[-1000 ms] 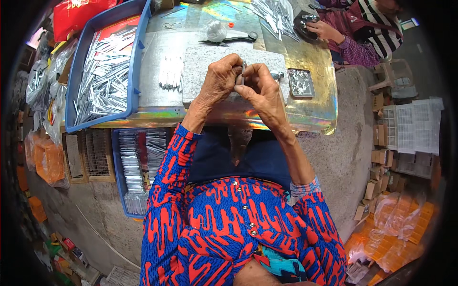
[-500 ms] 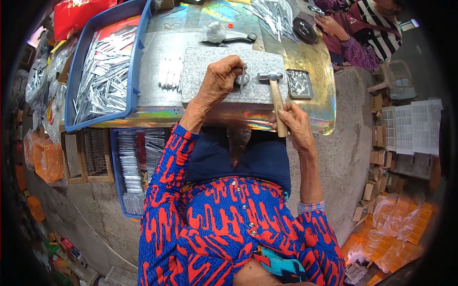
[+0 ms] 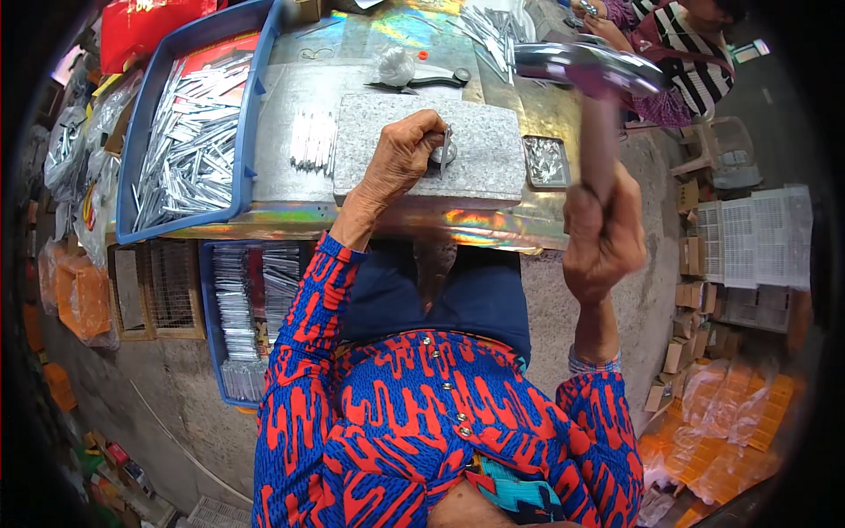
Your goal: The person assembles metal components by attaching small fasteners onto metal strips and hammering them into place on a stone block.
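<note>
My left hand is closed in a pinch on a thin metal strip. It holds the strip upright against a small dark round metal piece on the grey speckled stone block; the fingers partly hide both. To the right, my right hand is wrapped round the wooden handle of a hammer. The hammer is raised high off the table, and its shiny head is blurred by motion. Beside the block lies a neat row of metal strips.
A blue tray full of loose metal strips stands at the left. Pliers lie behind the block, and a small dark tray of metal parts sits right of it. Another person sits at the far right. A blue crate stands below.
My right hand has lifted the hammer from beside the stone block, up and to the right. My left hand stays almost in place with the strip.
</note>
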`<action>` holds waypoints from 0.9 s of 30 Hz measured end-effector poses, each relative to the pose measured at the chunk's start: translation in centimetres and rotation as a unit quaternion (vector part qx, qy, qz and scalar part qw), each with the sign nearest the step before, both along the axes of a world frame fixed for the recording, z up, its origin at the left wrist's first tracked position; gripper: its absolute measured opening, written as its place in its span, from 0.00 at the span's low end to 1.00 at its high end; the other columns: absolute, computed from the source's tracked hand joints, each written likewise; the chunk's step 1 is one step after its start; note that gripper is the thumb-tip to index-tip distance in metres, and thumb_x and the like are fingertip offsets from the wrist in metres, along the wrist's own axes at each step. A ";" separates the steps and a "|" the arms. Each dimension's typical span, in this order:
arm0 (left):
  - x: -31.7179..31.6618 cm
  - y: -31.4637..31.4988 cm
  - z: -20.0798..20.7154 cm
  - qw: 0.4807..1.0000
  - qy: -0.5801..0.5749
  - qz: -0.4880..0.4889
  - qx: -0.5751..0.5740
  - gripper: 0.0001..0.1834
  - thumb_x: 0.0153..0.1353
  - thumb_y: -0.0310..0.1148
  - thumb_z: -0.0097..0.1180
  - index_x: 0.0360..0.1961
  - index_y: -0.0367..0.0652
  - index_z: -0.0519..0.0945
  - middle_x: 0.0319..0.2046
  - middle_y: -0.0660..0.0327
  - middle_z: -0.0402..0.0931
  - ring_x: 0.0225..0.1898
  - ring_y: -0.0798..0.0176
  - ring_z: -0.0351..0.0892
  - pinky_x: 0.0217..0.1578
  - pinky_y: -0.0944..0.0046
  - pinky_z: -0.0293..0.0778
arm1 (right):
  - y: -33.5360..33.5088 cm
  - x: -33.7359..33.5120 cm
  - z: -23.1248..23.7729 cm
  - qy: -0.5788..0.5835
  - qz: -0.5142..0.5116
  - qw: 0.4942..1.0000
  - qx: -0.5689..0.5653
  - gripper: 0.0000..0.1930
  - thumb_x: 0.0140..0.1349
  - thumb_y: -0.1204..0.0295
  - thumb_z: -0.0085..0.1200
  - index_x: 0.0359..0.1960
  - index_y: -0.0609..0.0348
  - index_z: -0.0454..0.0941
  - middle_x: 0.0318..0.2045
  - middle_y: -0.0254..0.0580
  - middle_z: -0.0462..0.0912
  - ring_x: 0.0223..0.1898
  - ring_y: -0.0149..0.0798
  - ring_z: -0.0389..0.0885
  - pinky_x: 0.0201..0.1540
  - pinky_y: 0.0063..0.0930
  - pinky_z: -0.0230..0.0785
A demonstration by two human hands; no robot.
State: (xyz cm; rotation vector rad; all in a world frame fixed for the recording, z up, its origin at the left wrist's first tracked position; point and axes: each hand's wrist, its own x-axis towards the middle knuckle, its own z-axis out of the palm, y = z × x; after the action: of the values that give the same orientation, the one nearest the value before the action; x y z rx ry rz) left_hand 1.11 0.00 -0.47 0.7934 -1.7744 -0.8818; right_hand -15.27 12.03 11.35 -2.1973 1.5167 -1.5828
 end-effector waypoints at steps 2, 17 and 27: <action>0.0 0.1 0.7 1.000 0.004 -0.001 -0.001 0.01 0.54 0.21 0.50 0.27 0.36 0.73 0.23 0.62 0.74 0.28 0.71 0.73 0.30 0.72 0.69 | 0.1 -0.3 -0.4 -0.039 -0.029 0.999 -0.022 0.09 0.59 0.71 0.50 0.38 0.62 0.70 0.22 0.48 0.73 0.18 0.40 0.73 0.19 0.27 0.62; -0.5 0.0 0.5 1.000 -0.018 -0.010 0.016 0.02 0.55 0.20 0.49 0.30 0.35 0.73 0.27 0.61 0.77 0.31 0.71 0.75 0.32 0.72 0.70 | 0.0 -3.2 -8.4 -0.371 0.034 0.836 0.403 0.13 0.64 0.64 0.44 0.26 0.60 0.68 0.12 0.28 0.62 0.11 0.18 0.56 0.09 0.13 0.46; 0.0 -0.4 1.1 0.970 0.137 -0.017 0.198 0.09 0.56 0.31 0.55 0.32 0.35 0.76 0.23 0.63 0.76 0.20 0.79 0.67 0.20 0.78 0.64 | 1.3 -4.5 -9.4 0.119 -0.075 0.914 0.380 0.17 0.64 0.60 0.41 0.31 0.64 0.71 0.18 0.49 0.74 0.18 0.47 0.75 0.21 0.34 0.63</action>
State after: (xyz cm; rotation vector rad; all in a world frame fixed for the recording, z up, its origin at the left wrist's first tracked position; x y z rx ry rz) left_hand 1.12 -0.40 0.66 0.8465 -1.3913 -1.3279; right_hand -19.77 13.31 1.95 -1.8663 1.9548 -0.5538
